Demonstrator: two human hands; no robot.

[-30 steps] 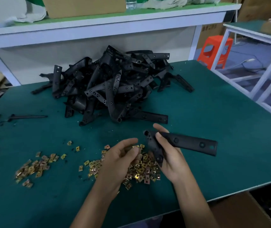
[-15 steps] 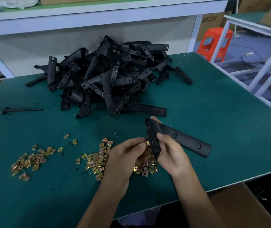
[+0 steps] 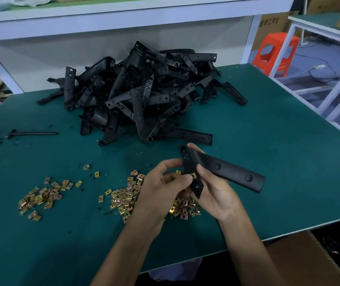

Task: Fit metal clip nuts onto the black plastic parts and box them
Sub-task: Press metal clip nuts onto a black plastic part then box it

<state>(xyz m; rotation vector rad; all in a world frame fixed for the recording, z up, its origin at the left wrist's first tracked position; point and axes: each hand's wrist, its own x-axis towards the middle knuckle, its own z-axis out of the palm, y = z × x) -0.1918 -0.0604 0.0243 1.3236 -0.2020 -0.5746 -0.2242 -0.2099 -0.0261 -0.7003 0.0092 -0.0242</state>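
Your right hand point(image 3: 216, 195) grips the black plastic part point(image 3: 227, 172) just in front of the pile of black parts point(image 3: 144, 93), held above the green table point(image 3: 278, 162). Its thumb and curled fingers close around the bend of the part. The long arm of the part points away to the right, and the short arm points down toward you.

Your left hand point(image 3: 161, 190) also has curled fingers. Its thumb and fingertips pinch a small yellow clip nut point(image 3: 193, 175) against the short arm. Whether the nut is seated on the plastic cannot be told.

In front of the pile, partly under both your hands, lies the big heap of clip nuts point(image 3: 128, 195). A smaller heap point(image 3: 41, 199) lies in front of the pile and to its left. A thin black rod point(image 3: 33, 133) lies left of the pile. An orange stool point(image 3: 274, 52) stands on the floor, behind the pile and to its right. A cardboard box point(image 3: 309, 261) shows well in front of the pile and to the right, below the table edge.
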